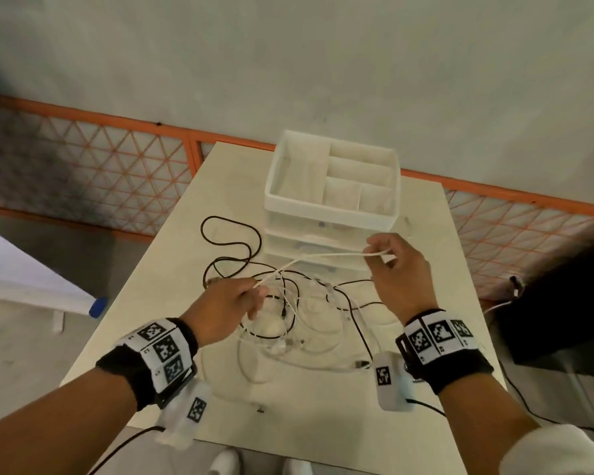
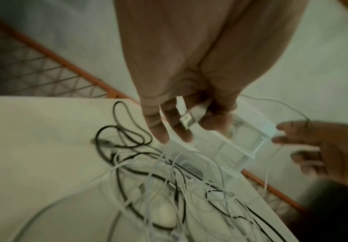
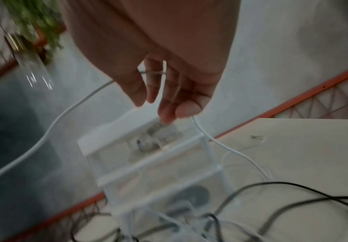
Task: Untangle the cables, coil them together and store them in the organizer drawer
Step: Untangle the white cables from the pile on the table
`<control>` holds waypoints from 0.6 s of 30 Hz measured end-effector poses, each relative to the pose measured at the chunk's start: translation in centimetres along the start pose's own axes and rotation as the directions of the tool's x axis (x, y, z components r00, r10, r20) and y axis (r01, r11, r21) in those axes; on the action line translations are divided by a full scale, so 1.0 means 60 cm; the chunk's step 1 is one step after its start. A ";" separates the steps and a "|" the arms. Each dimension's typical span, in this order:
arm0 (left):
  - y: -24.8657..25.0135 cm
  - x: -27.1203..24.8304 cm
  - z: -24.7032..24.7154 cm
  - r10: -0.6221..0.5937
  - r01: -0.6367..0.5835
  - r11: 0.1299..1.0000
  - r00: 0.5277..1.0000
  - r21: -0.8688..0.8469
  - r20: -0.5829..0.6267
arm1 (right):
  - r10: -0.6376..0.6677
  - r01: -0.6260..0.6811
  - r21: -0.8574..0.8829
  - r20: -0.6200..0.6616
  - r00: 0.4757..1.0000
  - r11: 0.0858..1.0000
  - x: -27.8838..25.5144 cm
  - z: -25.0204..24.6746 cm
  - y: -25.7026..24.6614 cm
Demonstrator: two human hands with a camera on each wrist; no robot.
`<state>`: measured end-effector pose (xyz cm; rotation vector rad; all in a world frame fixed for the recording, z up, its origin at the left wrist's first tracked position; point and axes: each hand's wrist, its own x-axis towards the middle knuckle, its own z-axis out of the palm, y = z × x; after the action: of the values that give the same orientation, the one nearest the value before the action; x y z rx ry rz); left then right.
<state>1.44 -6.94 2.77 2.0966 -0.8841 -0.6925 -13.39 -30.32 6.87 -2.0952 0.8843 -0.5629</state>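
Note:
A tangle of white and black cables lies on the pale table in front of the white organizer, whose drawers are closed. My left hand holds one end of a white cable, with its USB plug gripped in the curled fingers. My right hand pinches the same white cable farther along, lifted above the table near the organizer front. The cable runs taut between both hands.
A black cable loops out to the left of the organizer. The organizer's open top tray has several compartments. An orange mesh fence runs behind the table. A dark object sits beyond the table's right edge.

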 end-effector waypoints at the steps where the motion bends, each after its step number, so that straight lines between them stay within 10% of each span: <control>1: -0.010 -0.006 0.002 -0.052 0.048 0.995 0.998 -0.086 -0.036 | 0.026 -0.024 -0.030 0.045 0.999 0.999 -0.007 0.005 0.015; 6: -0.014 -0.015 -0.017 -0.332 0.209 0.870 0.918 -0.446 -0.217 | 0.197 -0.172 -0.219 0.098 0.975 0.960 -0.079 0.056 0.072; 11: 0.036 -0.002 -0.032 -0.291 0.150 0.789 0.945 -0.596 -0.147 | 0.452 -0.203 -0.572 0.335 0.827 0.795 -0.103 0.128 0.114; 18: 0.062 0.009 -0.037 -0.142 0.040 0.850 0.978 -0.526 -0.155 | 0.184 -0.112 -0.251 0.286 0.940 0.962 -0.057 0.095 0.050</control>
<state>1.96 -8.22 6.93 1.6812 -0.4250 -0.6784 -13.20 -26.36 0.75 -2.2195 0.9503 -0.0484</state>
